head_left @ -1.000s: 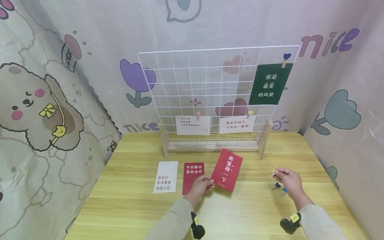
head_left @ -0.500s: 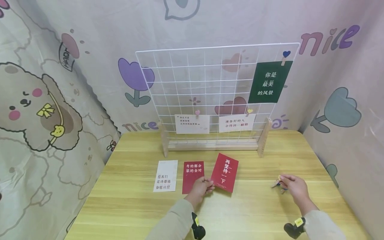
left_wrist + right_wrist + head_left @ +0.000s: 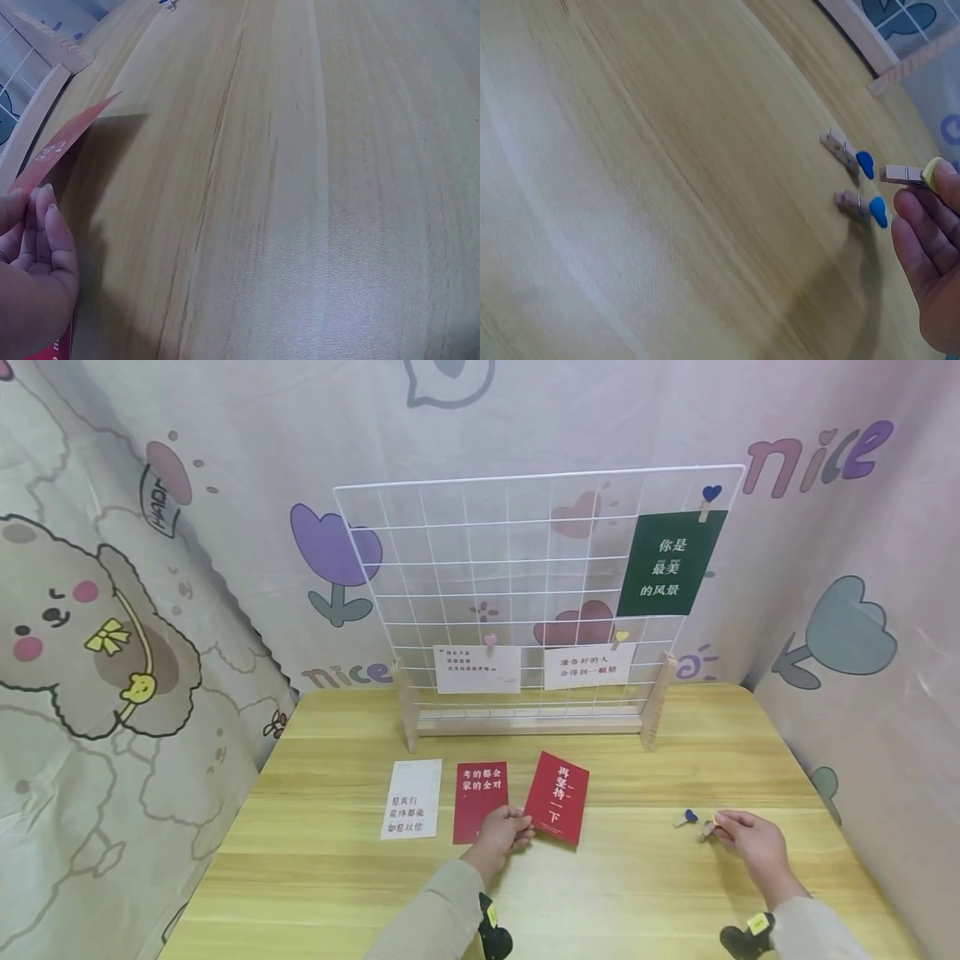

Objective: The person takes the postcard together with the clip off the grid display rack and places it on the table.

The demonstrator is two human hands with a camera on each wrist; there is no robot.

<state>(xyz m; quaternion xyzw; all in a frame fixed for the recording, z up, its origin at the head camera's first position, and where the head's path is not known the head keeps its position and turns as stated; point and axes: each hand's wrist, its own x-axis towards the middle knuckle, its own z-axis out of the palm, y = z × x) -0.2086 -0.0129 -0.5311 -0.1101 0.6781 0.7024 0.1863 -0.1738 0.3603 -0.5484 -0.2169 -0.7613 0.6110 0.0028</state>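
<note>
My left hand point(image 3: 501, 839) pinches the lower left corner of a red card point(image 3: 557, 802) with white characters. In the left wrist view that card tilts up off the table and casts a shadow. Between thumb and fingers, my right hand point(image 3: 756, 850) holds a small wooden clothespin point(image 3: 904, 175) by its yellow heart end. Just beside it on the table lie two more clothespins, one with a dark blue heart point(image 3: 865, 164) and one with a lighter blue heart point(image 3: 878, 212). A second red card point(image 3: 480, 793) lies flat, partly behind my left hand.
A white card point(image 3: 412, 799) lies at the left. Behind stands a white wire grid point(image 3: 487, 543) on a wooden base point(image 3: 525, 727). Clothespins hold a green card point(image 3: 671, 568) and two white cards, one left point(image 3: 476, 681) and one right point(image 3: 585, 678), on it.
My right hand has moved right and toward me with the yellow-heart clothespin, over the blue ones. The red card in my left hand has come lower and a little left.
</note>
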